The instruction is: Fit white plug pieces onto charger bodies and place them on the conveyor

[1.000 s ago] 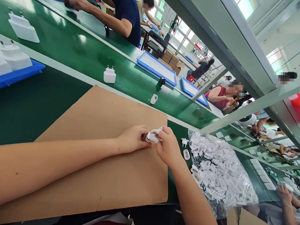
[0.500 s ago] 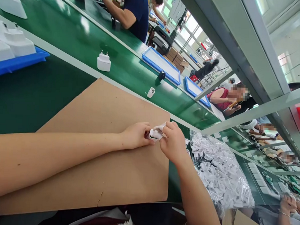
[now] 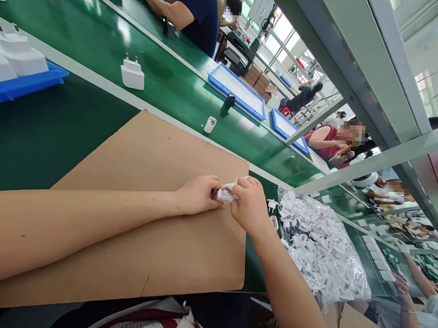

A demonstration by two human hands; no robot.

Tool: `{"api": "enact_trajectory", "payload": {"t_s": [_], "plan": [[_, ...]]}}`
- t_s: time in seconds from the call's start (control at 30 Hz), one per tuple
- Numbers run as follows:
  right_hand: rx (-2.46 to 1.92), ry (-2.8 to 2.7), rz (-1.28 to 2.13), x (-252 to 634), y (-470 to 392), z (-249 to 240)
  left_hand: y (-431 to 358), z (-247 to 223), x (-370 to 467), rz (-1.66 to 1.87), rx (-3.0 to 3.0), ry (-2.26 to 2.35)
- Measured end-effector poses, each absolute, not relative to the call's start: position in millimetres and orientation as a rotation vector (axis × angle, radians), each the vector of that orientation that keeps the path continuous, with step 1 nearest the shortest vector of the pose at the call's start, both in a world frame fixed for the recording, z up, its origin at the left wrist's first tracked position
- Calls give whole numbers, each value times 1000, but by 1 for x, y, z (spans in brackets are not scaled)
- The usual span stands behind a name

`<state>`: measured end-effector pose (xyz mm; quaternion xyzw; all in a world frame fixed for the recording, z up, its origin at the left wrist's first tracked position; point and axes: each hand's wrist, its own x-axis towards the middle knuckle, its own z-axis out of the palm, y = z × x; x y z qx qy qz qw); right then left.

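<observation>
Over the brown cardboard sheet (image 3: 186, 249), my left hand (image 3: 200, 195) has its fingers closed on a small white plastic piece (image 3: 224, 193). My right hand (image 3: 249, 201) pinches the other side of the same piece, with a white cloth-like bit between its fingers. The fingers cover much of the piece, so its shape is partly hidden. Right of my right hand lie a white plug part (image 3: 272, 204) and a clear plastic bag (image 3: 324, 251) full of white parts.
Beyond the cardboard, a green belt (image 3: 171, 99) carries a white plug adapter (image 3: 132, 73), a small white housing (image 3: 209, 125) and a black piece (image 3: 229, 101). A blue tray (image 3: 59, 75) with white adapters stands at the left. Metal beams (image 3: 360, 78) cross the upper right.
The adapter, the white housing and the black piece on the belt have shifted left. My hands stay close together, and the white piece between them has turned slightly.
</observation>
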<state>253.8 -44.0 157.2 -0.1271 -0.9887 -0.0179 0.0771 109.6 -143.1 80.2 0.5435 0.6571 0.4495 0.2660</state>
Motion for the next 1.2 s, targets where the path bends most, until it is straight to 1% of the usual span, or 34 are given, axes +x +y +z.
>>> {"api": "enact_trajectory", "payload": {"t_s": [0.13,0.23,0.37,0.43,0.53,0.6,0.63,0.7,0.9,0.97,1.07,1.13,1.2], "plan": [[-584,-2935,50,250,-51,156,-144,84,111,1197,1479,1808],[-656,-2842,165,254,-55,146,-147,87,115,1186,1493,1821],[-674,-2521,531,272,-41,129,-142,90,112,1166,1481,1857],[-759,-2298,600,289,-27,125,-128,92,104,1179,1437,1923],[-1060,-2152,378,315,-3,122,-93,98,81,1224,1366,2101],[-1367,-2138,235,328,12,118,-67,104,59,1235,1306,2257],[-1475,-2141,203,332,18,115,-55,107,47,1243,1275,2321],[-1546,-2152,194,336,28,109,-37,112,25,1260,1213,2424],[-1402,-2194,259,335,34,101,-25,115,-8,1210,1084,2592],[-1306,-2155,337,328,28,103,-31,114,-16,1282,1016,2726],[-1093,-2060,680,313,14,107,-49,113,-38,1413,698,2969],[-981,-2029,959,303,5,110,-65,112,-56,1294,604,2955],[-916,-2003,1167,296,-2,113,-80,113,-72,1133,692,2851]]}}
